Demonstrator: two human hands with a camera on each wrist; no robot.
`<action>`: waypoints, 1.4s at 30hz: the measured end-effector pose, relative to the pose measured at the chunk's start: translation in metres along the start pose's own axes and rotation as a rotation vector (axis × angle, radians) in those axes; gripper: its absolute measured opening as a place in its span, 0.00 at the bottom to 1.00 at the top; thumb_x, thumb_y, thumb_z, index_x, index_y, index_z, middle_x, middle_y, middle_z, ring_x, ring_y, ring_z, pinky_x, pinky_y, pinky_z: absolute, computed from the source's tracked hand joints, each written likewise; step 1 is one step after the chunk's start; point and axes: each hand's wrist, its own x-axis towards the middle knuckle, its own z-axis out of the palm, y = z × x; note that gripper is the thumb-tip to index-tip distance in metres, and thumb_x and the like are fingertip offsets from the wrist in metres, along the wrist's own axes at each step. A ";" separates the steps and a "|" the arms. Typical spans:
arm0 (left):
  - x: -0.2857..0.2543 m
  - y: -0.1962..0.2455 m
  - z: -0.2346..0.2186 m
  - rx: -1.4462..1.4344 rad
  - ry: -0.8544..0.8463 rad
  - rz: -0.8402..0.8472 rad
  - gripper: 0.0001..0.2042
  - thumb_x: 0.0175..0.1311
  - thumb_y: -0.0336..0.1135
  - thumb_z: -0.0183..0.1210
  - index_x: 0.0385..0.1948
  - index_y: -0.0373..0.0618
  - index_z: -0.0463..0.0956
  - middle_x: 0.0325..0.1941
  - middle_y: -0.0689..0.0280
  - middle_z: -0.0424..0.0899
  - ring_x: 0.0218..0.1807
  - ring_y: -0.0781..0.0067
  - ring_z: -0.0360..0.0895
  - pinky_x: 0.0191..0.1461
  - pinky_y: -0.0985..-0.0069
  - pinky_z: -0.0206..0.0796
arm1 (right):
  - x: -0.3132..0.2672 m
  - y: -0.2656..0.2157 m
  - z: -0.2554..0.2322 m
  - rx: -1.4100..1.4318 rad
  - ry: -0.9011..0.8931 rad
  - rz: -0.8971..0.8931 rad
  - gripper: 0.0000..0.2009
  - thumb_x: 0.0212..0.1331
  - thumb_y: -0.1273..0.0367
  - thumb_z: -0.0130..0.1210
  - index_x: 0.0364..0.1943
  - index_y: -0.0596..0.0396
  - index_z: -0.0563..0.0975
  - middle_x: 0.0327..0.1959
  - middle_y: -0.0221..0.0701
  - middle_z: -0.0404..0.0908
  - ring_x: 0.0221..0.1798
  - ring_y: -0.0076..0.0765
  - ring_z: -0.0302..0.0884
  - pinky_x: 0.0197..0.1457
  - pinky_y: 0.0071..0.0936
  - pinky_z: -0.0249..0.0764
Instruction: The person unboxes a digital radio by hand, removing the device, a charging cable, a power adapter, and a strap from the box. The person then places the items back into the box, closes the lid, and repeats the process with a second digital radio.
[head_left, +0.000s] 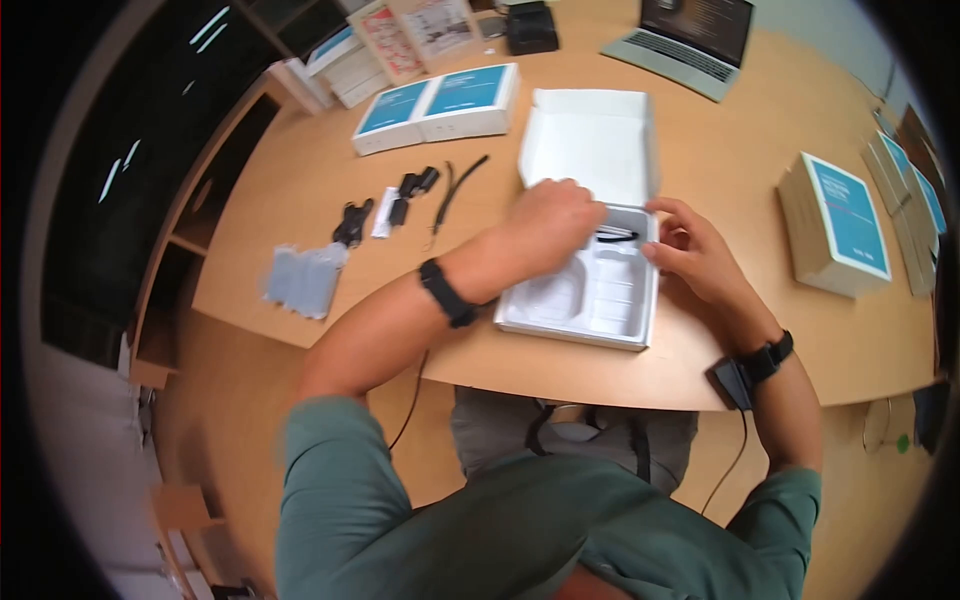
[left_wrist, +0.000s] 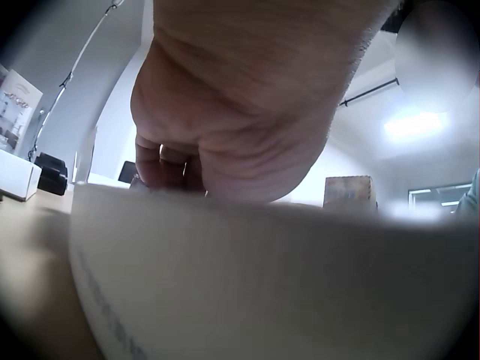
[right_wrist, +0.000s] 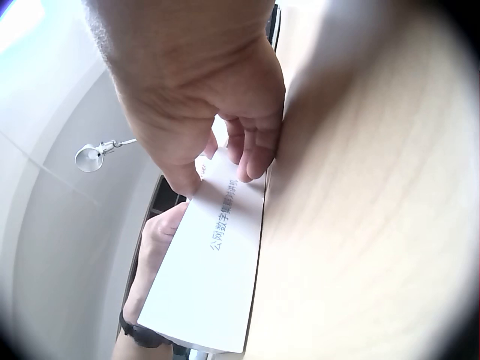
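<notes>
White box (head_left: 645, 330): open beside the near edge of the counter (head_left: 740, 340), its lid (head_left: 588, 140) tipped back towards the far edge.
Tray (head_left: 550, 300): inside the box, with moulded hollows; a black cord (head_left: 620, 238) lies across its far end.
Left hand (head_left: 560, 225): my fingers are bent down over the tray's far left corner; I cannot tell whether they grasp anything.
Right hand (head_left: 700, 250): my thumb and fingers grasp the box's right side wall, near the lid's hinge.
Loose pieces: clear bags (head_left: 300, 280) near the counter's left edge, then black adapters (head_left: 405, 185) and dark straps (head_left: 460, 190) between them and the box.
Blue-topped boxes: a pair (head_left: 463, 95) towards the far left corner, another (head_left: 845, 220) near the right edge.
Step in hand: I judge this to be close work at the far hollow, one hand inside and one steadying the wall.
Next move: to my mind it calls for small, light finger motions around the cord, with the box kept from sliding.
Hard to see: my left knuckles cover their own tips; from the left wrist, the box wall cuts them off, and the head view is blurred there.
</notes>
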 end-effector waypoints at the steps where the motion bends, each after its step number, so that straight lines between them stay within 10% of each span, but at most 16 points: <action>1: -0.002 -0.001 0.000 -0.007 -0.016 0.003 0.03 0.67 0.29 0.63 0.38 0.48 0.85 0.37 0.58 0.88 0.46 0.48 0.86 0.48 0.51 0.78 | 0.001 0.004 0.001 0.033 0.007 0.005 0.26 0.70 0.72 0.72 0.70 0.54 0.76 0.40 0.24 0.75 0.38 0.18 0.77 0.39 0.22 0.76; 6: -0.022 -0.017 -0.028 -0.039 0.103 -0.050 0.05 0.68 0.31 0.64 0.41 0.46 0.87 0.38 0.55 0.89 0.46 0.46 0.88 0.50 0.53 0.80 | 0.002 0.000 0.001 -0.001 0.003 0.023 0.27 0.70 0.71 0.72 0.71 0.57 0.76 0.41 0.25 0.75 0.38 0.19 0.77 0.41 0.22 0.78; 12: -0.131 -0.169 -0.050 -0.017 0.281 -0.687 0.09 0.73 0.35 0.64 0.45 0.42 0.89 0.43 0.51 0.92 0.46 0.47 0.90 0.51 0.58 0.80 | 0.000 0.000 0.000 -0.013 0.005 0.014 0.28 0.70 0.69 0.73 0.71 0.57 0.76 0.42 0.25 0.75 0.38 0.20 0.77 0.42 0.23 0.79; 17: -0.218 -0.222 -0.051 0.141 -0.014 -1.115 0.11 0.69 0.41 0.66 0.44 0.46 0.90 0.46 0.52 0.94 0.51 0.45 0.90 0.56 0.52 0.81 | 0.002 0.000 0.000 0.018 -0.004 0.034 0.28 0.70 0.70 0.73 0.71 0.56 0.76 0.42 0.25 0.74 0.38 0.20 0.77 0.41 0.23 0.80; 23: -0.230 -0.214 -0.032 0.212 -0.097 -1.206 0.12 0.69 0.41 0.65 0.45 0.46 0.90 0.45 0.51 0.93 0.53 0.45 0.90 0.57 0.51 0.81 | 0.002 0.000 0.001 -0.006 0.022 0.030 0.27 0.70 0.71 0.71 0.71 0.55 0.76 0.42 0.25 0.75 0.38 0.19 0.77 0.41 0.22 0.80; 27: -0.238 -0.226 -0.024 0.300 -0.033 -1.106 0.13 0.71 0.43 0.64 0.45 0.45 0.89 0.44 0.51 0.93 0.50 0.43 0.90 0.54 0.49 0.80 | 0.000 -0.001 0.002 -0.002 0.037 0.028 0.26 0.71 0.71 0.71 0.70 0.54 0.77 0.41 0.25 0.75 0.37 0.19 0.77 0.40 0.22 0.79; 30: -0.223 -0.224 -0.023 0.241 0.330 -1.118 0.12 0.73 0.42 0.64 0.45 0.43 0.87 0.41 0.52 0.93 0.44 0.43 0.90 0.50 0.49 0.80 | -0.001 0.005 -0.001 0.013 0.029 -0.016 0.25 0.71 0.71 0.71 0.69 0.54 0.78 0.41 0.25 0.75 0.37 0.19 0.76 0.39 0.22 0.78; 32: -0.183 -0.185 -0.050 -0.211 0.517 -0.980 0.09 0.74 0.38 0.65 0.44 0.42 0.86 0.37 0.54 0.92 0.37 0.43 0.88 0.46 0.51 0.80 | 0.000 0.001 -0.001 -0.001 0.003 0.003 0.24 0.71 0.70 0.72 0.69 0.54 0.78 0.40 0.24 0.75 0.37 0.19 0.76 0.38 0.22 0.76; 36: -0.093 -0.068 -0.064 -0.163 0.281 -0.269 0.10 0.70 0.31 0.70 0.50 0.42 0.86 0.45 0.57 0.91 0.47 0.55 0.87 0.52 0.64 0.79 | -0.001 -0.001 0.000 0.008 0.004 0.005 0.25 0.71 0.70 0.72 0.69 0.53 0.78 0.39 0.23 0.74 0.37 0.19 0.76 0.38 0.22 0.76; 42: -0.014 -0.007 -0.020 -0.009 -0.016 -0.075 0.09 0.66 0.36 0.72 0.43 0.46 0.85 0.41 0.59 0.87 0.52 0.50 0.84 0.57 0.56 0.78 | 0.001 0.004 0.000 0.001 0.005 -0.004 0.26 0.70 0.70 0.72 0.70 0.53 0.77 0.40 0.24 0.74 0.38 0.19 0.76 0.38 0.22 0.76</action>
